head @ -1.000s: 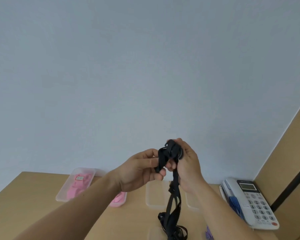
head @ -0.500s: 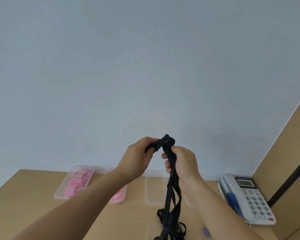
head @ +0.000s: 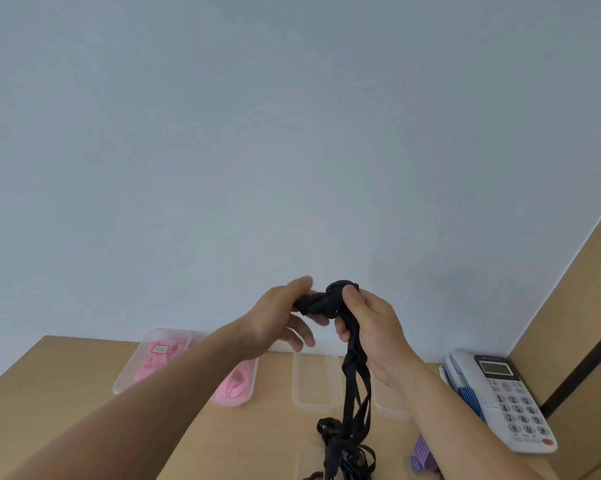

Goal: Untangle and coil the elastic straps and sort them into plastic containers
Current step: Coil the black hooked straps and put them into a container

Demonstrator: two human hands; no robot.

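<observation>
While both the left hand [head: 278, 317] and right hand [head: 368, 327] pinch the black strap [head: 356, 382] at its knot, it looks light, limp and stretchy, best gripped there.

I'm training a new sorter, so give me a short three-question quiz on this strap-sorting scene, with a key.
1. True or false: both the left hand and the right hand grip the black elastic strap.
2. Which colour are the straps in the clear plastic container at far left? A pink, B green, C yellow.
3. Fill in: the white push-button telephone stands at the wooden table's ___ end.
Key: 1 true; 2 A; 3 right.
</observation>
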